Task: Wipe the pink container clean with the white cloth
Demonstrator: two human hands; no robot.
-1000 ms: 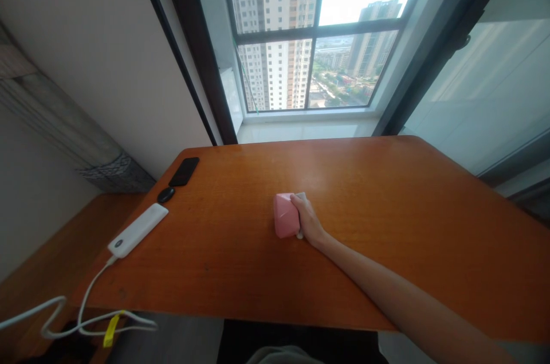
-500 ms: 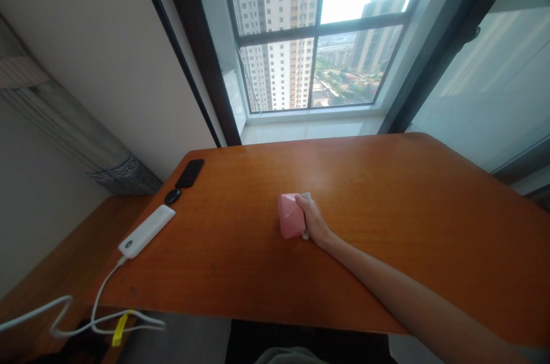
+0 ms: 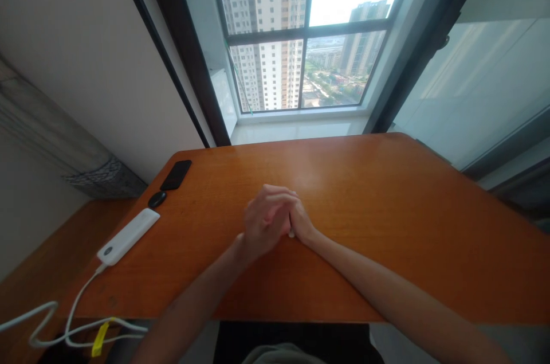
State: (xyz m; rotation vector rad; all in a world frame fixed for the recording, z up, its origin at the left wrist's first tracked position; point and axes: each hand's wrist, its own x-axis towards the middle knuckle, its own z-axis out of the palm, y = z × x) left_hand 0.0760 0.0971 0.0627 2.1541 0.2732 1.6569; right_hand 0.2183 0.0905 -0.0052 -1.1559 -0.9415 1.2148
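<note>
- A small white object (image 3: 291, 233) shows as a sliver at the lower edge of the clasped hands, near the middle of the tabletop (image 3: 399, 209); most of it is hidden, so its shape and what it is cannot be made out.
- The right hand (image 3: 301, 222) is curled closed, touching the tabletop, with the white sliver at its edge; whether it grips the sliver cannot be told.
- The left hand (image 3: 266, 219) is closed and pressed against the right hand, lying partly over its fingers and blocking the view of the space between them.
- Both forearms reach in from the bottom corners of the view, the left forearm (image 3: 193, 295) crossing the near edge of the tabletop and the right forearm (image 3: 387, 278) lying along it.
- Near the left edge of the tabletop, a black phone (image 3: 176, 175) lies face up, towards the far left corner.
- A small black oval object (image 3: 157, 199) sits just beside the phone; it is too small and dark to name.
- A white power bank (image 3: 128, 236) lies close to the same edge, nearer the person, well apart from the hands.
- A white cable (image 3: 64, 325) runs from the power bank over the near left corner and hangs below the tabletop, with a yellow tag (image 3: 98, 339) on it.
- Beyond the far edge of the tabletop is a window (image 3: 301, 49) looking out on tall buildings (image 3: 266, 20).
</note>
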